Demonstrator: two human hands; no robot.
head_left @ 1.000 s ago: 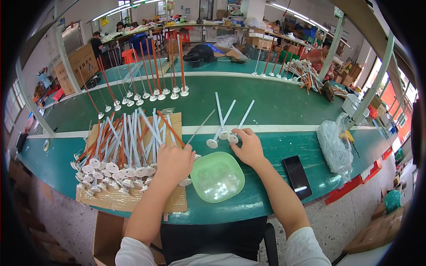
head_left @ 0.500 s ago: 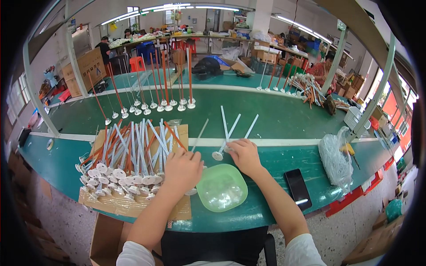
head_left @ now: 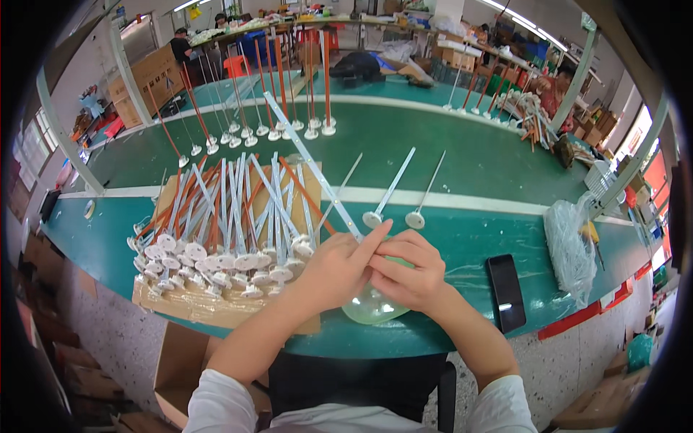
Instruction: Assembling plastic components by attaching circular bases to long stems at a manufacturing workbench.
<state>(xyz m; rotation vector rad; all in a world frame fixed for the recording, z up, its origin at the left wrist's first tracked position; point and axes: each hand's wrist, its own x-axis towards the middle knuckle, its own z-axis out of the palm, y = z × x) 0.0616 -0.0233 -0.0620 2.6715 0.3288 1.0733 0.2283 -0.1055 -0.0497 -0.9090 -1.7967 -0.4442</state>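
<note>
My left hand (head_left: pixel 338 265) is closed on the lower part of a long pale-blue strip (head_left: pixel 303 149), which slants up and away to the left. Its lower end is hidden by my fingers. My right hand (head_left: pixel 413 270) meets the left there, fingers pinched on something I cannot make out. Under both hands sits a translucent green bowl (head_left: pixel 372 309), mostly covered. Just beyond stand a pale strip on a white round base (head_left: pixel 372 219) and a thin rod on another white disc (head_left: pixel 414 219). Left of my hands, a pile of blue and brown strips with white discs (head_left: pixel 245 261) lies on cardboard (head_left: pixel 303 322).
A black phone (head_left: pixel 506 292) and a crumpled clear plastic bag (head_left: pixel 570 249) lie to the right. Several brown and pale rods on white bases (head_left: pixel 274 134) stand across the green table (head_left: pixel 404 173). At the far right a person (head_left: pixel 556 94) sits by another pile of strips.
A pale strip has come up between my hands, which have drawn together over the bowl. My right hand has left the standing strips. The whole view has shifted slightly.
</note>
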